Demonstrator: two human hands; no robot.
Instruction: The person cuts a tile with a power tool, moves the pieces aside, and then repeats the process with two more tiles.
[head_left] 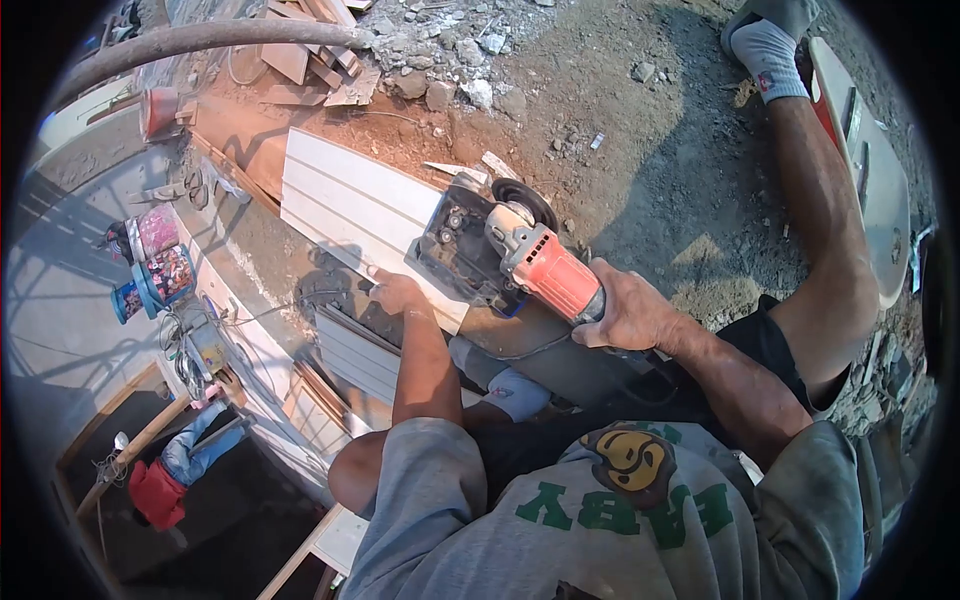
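My right hand [635, 310] is wrapped round the rear body of a red angle grinder [555, 275], its dark disc [525, 203] pointing away from me. A dark box-shaped housing with bolts [457, 240] sits beside the grinder head, over the right end of a long white tile with thin stripes [355, 205]. Along the tile's near edge, my left hand [398, 293] grips it with curled fingers; the fingers' undersides are hidden. More striped tiles [355, 350] lie stacked just below my left forearm.
Broken tile pieces [315, 60] and rubble [470, 70] lie at the far side, under a long pole [200, 38]. Left, past a ledge, buckets [165, 275] stand on a lower floor, and a person in red [158, 495] bends down. A pale board [870, 180] lies by my right leg.
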